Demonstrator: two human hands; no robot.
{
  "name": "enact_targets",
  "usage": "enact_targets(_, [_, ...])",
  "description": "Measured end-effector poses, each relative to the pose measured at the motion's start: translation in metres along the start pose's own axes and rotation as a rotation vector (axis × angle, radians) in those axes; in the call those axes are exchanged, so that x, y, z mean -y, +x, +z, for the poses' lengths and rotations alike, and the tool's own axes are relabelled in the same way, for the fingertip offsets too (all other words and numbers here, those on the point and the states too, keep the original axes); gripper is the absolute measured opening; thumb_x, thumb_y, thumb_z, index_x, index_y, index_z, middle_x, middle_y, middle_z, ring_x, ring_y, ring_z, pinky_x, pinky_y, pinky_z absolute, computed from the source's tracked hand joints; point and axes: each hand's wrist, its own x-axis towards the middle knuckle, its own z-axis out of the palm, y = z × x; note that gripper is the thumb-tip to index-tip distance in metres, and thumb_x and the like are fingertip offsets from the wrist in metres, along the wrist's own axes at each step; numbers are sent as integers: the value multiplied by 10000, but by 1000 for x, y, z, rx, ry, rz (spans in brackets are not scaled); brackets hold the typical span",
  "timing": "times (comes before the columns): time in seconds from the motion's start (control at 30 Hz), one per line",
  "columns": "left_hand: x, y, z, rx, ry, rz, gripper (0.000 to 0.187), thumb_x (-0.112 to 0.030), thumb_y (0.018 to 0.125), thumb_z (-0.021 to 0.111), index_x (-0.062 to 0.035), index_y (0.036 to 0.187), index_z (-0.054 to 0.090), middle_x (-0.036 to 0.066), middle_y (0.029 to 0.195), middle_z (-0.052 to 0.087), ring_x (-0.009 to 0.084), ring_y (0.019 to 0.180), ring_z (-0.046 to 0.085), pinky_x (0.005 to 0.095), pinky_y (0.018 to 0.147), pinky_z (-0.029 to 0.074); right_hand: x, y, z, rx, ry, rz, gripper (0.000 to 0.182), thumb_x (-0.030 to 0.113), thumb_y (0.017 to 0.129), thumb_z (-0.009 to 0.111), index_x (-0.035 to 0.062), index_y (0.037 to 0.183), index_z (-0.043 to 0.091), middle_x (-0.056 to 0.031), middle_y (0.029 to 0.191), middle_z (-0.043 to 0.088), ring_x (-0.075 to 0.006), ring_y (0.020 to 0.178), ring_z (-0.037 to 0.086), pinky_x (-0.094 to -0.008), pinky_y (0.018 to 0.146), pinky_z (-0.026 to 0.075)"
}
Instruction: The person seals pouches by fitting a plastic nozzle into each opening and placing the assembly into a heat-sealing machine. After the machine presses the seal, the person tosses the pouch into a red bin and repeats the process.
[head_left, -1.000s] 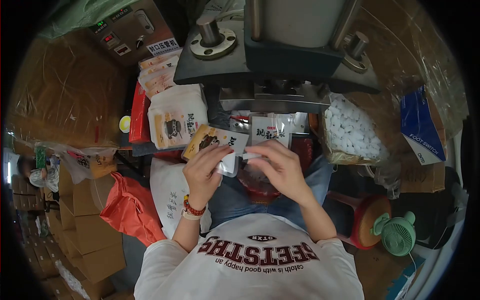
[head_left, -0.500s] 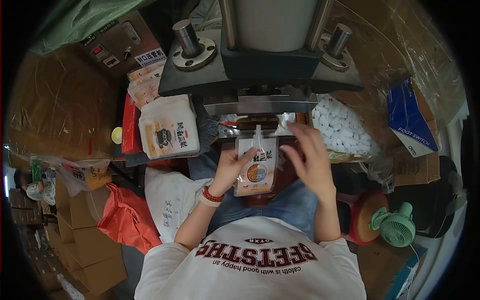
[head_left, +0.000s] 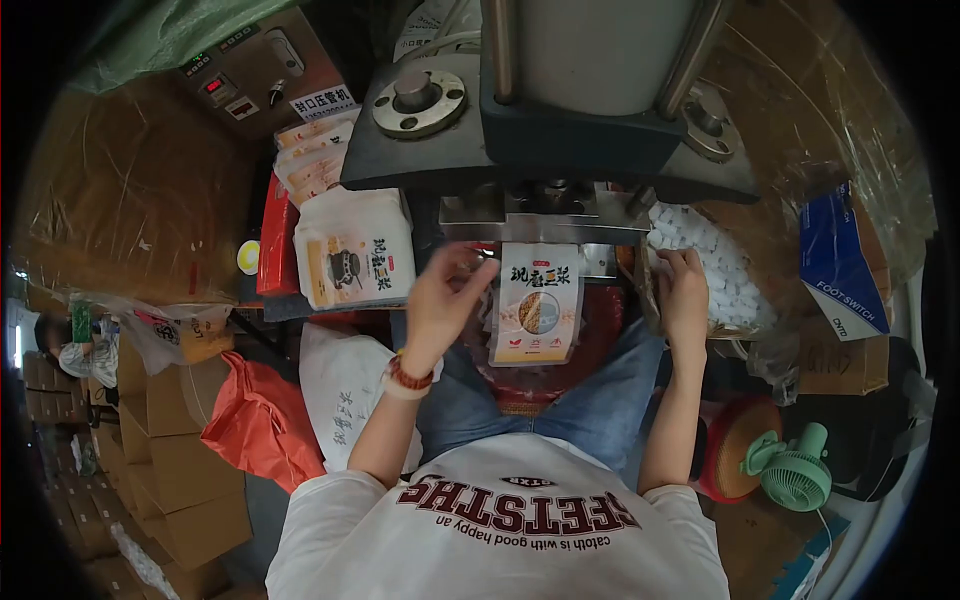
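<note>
A printed pouch (head_left: 537,310) hangs from the front of the press (head_left: 590,140), its top edge under the metal bar (head_left: 545,228). Just left of the pouch is my left hand (head_left: 445,305), fingers apart and holding nothing. My right hand (head_left: 682,295) is at the left edge of the pile of small white spouts (head_left: 715,265), its fingers bent down; what lies under the fingertips is hidden. To the left, a stack of similar pouches (head_left: 355,250) rests on a dark cloth.
A control box (head_left: 250,85) stands at the back left beside a red box (head_left: 276,235). On the right are a blue foot switch box (head_left: 843,260) and a green fan (head_left: 795,468). An orange-red bag (head_left: 258,420) and cartons lie at the left.
My left hand has let go of the pouch, which now hangs at the press. My right hand has moved right to the spouts. The press's left guide post stands lower.
</note>
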Motion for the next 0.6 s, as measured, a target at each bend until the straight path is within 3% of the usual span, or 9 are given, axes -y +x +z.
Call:
enact_targets(0.07, [-3,-19,-32,-505,1077,428,772,-467,795,686,-73,1391,393,132,1398,442,277,1304,409,586,1014,290,-13,-3,10,-142,57,-10,258,-7,811,608,7,1069,617,-175,994,614,-342,887,609,-369,776,488])
enact_targets(0.1, [19,-24,-48,-506,1080,426,772,-467,795,686,-73,1391,393,132,1398,442,277,1304,409,586,1014,290,-17,-3,14,-282,115,-33,272,-14,818,608,12,1088,610,-161,994,632,-306,869,622,-357,759,496])
enact_targets(0.17, [73,-33,-71,-200,1162,289,890,-513,777,647,-113,1467,253,104,1534,208,290,1422,155,702,1021,71,4,-6,5,-311,315,56,272,-18,822,622,0,1093,605,-143,1005,649,-241,864,624,-314,767,491])
enact_targets(0.2, [65,-41,-73,-216,1246,347,686,-321,782,688,-122,1384,424,97,1440,409,284,1346,353,610,1050,228,17,-8,-2,-350,512,156,274,-22,826,635,-11,1097,599,-124,1017,666,-176,859,626,-271,774,486])
enact_targets(0.23, [66,-43,-79,-216,1250,355,686,-321,782,688,-122,1384,424,97,1440,409,284,1346,353,610,1050,228,30,-11,-7,-357,516,159,274,-22,826,635,-11,1097,599,-124,1017,666,-176,859,626,-271,774,486])
enact_targets(0.3, [72,-56,-91,-111,869,389,506,-52,716,652,-115,1216,596,87,1230,606,264,1182,542,438,990,405,52,-24,-17,-174,1126,164,269,-37,821,656,-32,1085,603,-99,1035,666,-93,861,592,-220,787,467])
enact_targets(0.33, [62,-55,-82,-242,670,421,498,94,620,553,-104,1060,676,61,1046,687,238,1027,635,314,848,494,61,-31,-18,-97,1247,130,274,-46,817,655,-37,1087,603,-107,1040,662,-102,878,597,-216,795,469])
enact_targets(0.47, [38,-53,-59,-307,541,539,500,95,588,554,-103,1032,674,44,1059,678,234,1005,628,329,810,501,110,-56,-20,266,1652,-7,264,-36,830,640,-42,1087,583,-138,1039,650,-147,863,620,-247,737,500])
enact_targets(0.6, [69,-22,-56,-440,928,590,465,66,567,572,-108,989,654,13,1064,653,243,971,590,362,807,495,115,-67,6,549,1806,-45,304,-71,846,618,-49,1143,557,-110,1069,618,-127,959,594,-241,776,501])
